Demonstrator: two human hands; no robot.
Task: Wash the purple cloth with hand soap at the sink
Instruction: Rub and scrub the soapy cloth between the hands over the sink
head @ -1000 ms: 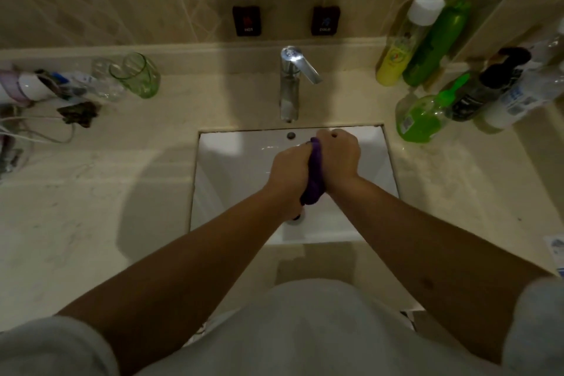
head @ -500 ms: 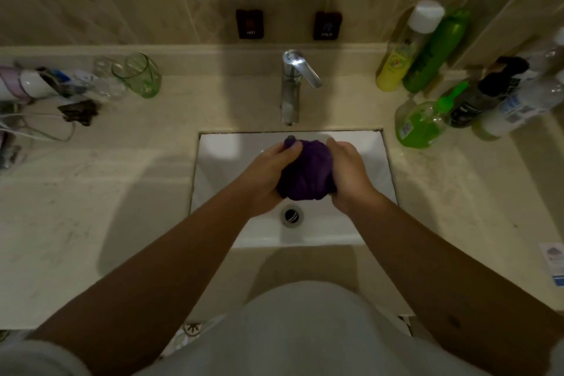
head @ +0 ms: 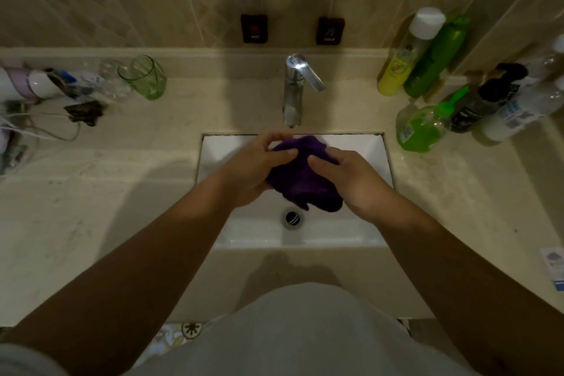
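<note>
Since half a second ago purple cloth has spread out looser between my hands, thumbs now on top. Left hand grips cloth's left side, right hand grips its right side, both closed on it. Cloth held bunched over sink, just above drain, below faucet. Green soap bottle on counter just beside sink's back right corner.

Light grey top, short sleeves, bare forearms, no rings/watch visible
</note>
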